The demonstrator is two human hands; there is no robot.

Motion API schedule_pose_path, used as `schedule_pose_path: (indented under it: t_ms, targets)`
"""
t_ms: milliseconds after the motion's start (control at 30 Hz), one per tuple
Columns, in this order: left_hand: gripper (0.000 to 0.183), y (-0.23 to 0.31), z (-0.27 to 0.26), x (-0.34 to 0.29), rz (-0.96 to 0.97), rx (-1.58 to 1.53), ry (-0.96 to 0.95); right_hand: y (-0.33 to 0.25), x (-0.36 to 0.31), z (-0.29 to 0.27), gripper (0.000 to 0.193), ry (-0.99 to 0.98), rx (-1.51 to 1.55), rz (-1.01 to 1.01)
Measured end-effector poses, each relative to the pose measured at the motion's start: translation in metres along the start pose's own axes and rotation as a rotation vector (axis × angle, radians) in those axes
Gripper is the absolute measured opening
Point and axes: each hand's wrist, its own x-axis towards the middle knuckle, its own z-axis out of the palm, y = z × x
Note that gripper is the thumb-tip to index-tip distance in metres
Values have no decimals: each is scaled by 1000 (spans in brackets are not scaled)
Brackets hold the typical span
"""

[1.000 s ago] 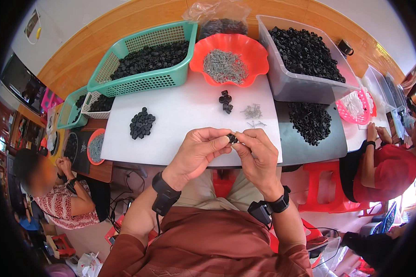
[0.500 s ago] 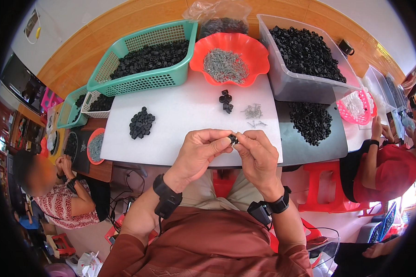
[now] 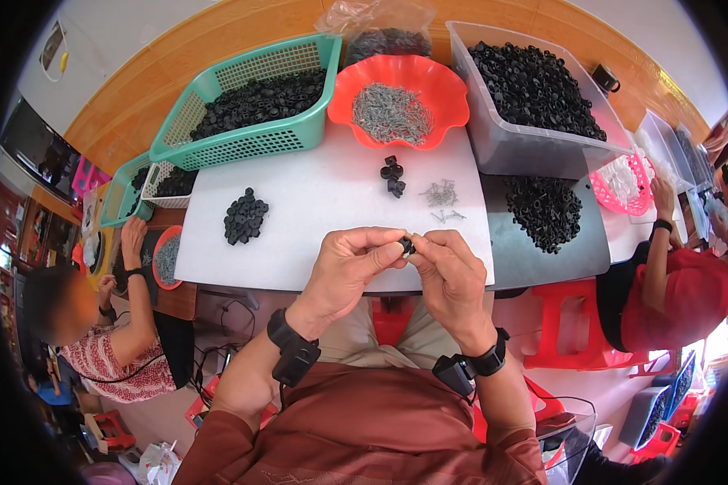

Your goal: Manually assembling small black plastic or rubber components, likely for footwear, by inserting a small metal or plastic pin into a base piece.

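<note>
My left hand [image 3: 349,271] pinches a small black plastic part [image 3: 407,246] between thumb and fingers, above the near edge of the white work surface [image 3: 315,210]. My right hand [image 3: 455,279] is closed on the same part from the other side, fingertips touching it. Whether a screw is in the part cannot be made out. Beyond my hands lie a few black plastic pieces [image 3: 393,176] and a small heap of silvery screws [image 3: 440,193]. A pile of black plastic parts [image 3: 245,217] sits to the left.
A green basket [image 3: 243,147], a red scalloped bowl [image 3: 456,90] of screws and a clear bin [image 3: 534,155] line the back. More black parts [image 3: 543,214] lie on the dark board at right. Co-workers sit on both sides, near a red stool [image 3: 560,319].
My hands hold nearly the same place around the part. The left co-worker's arm has reached forward toward a small basket; the right co-worker's hand has moved up beside the pink basket.
</note>
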Motion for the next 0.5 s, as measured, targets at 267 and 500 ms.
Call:
schedule_pose_path:
  t_ms: [267,500]
  targets:
    - [24,-1,1,0,13,5,-4,-4,-6,3,25,12,71,110]
    - [21,-1,0,0,21,3,-37,-4,-7,4,24,37,70,116]
